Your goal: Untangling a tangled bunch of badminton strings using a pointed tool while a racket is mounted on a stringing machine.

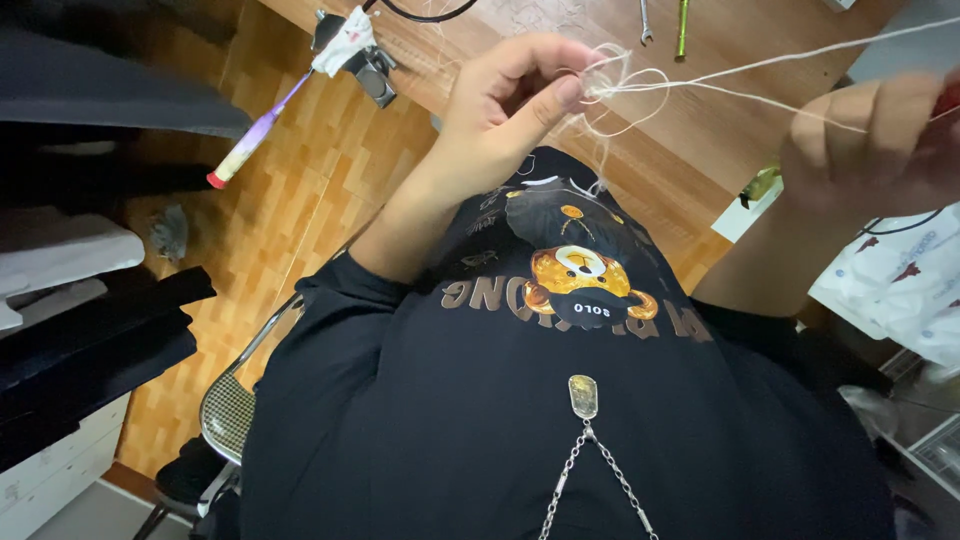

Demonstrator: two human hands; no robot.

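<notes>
Above the wooden desk point(700, 130), the left hand point(500, 110) pinches looped white string point(625, 85) (mid-knot, seemingly); the right hand point(870, 140) grasps the taut strands. Next, I judge, steady tightening.

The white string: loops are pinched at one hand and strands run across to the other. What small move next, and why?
Probably draw the right hand gently outward while the left hand keeps its pinch: the white string makes loose, open loops at the left fingertips, and the strands already run nearly straight toward the right hand.
</notes>
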